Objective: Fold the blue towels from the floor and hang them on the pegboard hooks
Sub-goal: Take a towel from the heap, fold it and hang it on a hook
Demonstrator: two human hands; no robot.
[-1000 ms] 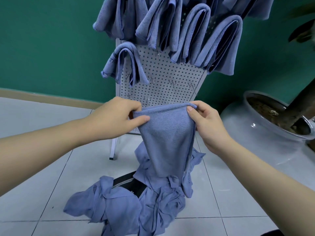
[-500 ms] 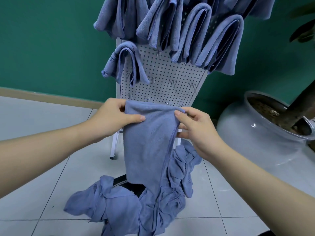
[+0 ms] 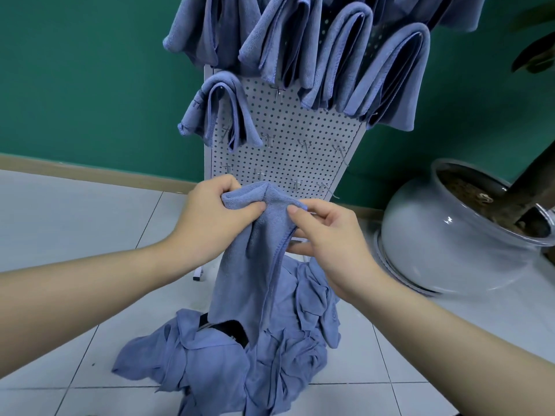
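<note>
Green wall and pale floor tiles back a white pegboard at upper centre. Left hand and right hand pinch the towel top at centre frame; it hangs lengthwise downward. Free hooks sit just above, slightly nearer the right hand. Loose pile lies below.
</note>
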